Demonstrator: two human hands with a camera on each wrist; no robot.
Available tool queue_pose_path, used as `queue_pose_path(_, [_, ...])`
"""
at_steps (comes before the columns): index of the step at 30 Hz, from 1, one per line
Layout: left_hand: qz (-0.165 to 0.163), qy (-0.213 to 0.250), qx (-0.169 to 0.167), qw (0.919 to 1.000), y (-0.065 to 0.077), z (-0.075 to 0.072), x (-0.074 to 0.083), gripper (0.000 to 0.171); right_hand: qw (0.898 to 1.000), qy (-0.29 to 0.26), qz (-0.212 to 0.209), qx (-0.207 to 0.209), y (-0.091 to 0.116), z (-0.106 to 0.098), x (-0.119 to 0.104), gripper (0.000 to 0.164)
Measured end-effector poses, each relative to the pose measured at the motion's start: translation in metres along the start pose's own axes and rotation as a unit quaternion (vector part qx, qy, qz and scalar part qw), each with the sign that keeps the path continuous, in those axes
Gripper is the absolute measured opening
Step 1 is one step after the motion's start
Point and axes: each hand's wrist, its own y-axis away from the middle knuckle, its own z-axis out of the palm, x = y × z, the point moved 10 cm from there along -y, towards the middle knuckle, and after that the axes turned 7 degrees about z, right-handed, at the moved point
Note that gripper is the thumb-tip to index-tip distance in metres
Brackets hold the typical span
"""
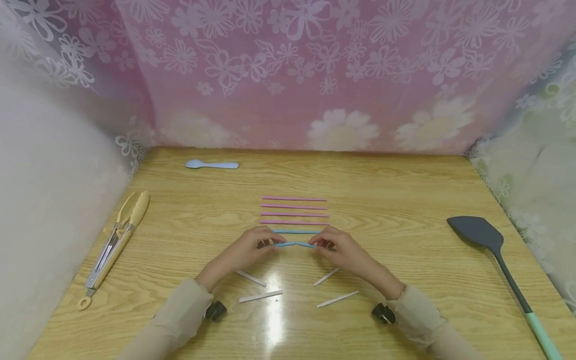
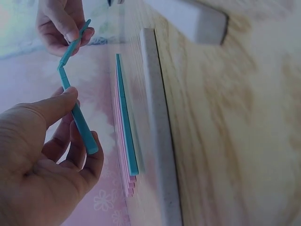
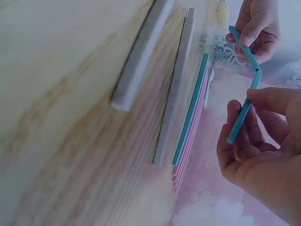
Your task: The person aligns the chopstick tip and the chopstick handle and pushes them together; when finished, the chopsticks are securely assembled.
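Observation:
My left hand (image 1: pixel 252 246) pinches one half of a thin blue stick (image 2: pixel 83 127) between thumb and fingers. The stick's other half (image 3: pixel 240 123) is held the same way by my right hand (image 1: pixel 342 247). The halves meet at an angle in the middle, raised above the table; whether they are joined or only touching, I cannot tell. Just beyond the hands, a second blue stick (image 1: pixel 297 231) lies straight across the table. Behind it, several pink sticks (image 1: pixel 294 207) lie in parallel rows. Nearer my forearms are several short white sticks (image 1: pixel 261 296), lying apart at various angles.
Tongs (image 1: pixel 118 245) with yellow tips lie at the left of the wooden table (image 1: pixel 405 190). A light blue spoon (image 1: pixel 216 165) is near the back edge. On the right rests a dark spatula (image 1: pixel 479 232) with a green handle. A pink flowered cloth (image 1: pixel 270 100) hangs behind.

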Motion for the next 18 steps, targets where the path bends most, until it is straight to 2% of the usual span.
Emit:
queue_pose_path(9, [0.004,-0.001,-0.008,1.0,-0.0009,0.0018,0.0028,0.024,1.0,-0.001,0.014,-0.002,-0.0009,0.0001,0.0038,0.015])
queue_pose_path(18, [-0.005,-0.003,-0.004,1.0,0.0005,0.0026,0.002,0.025,1.0,0.005,-0.002,0.029,-0.0035,-0.0013,-0.0023,0.011])
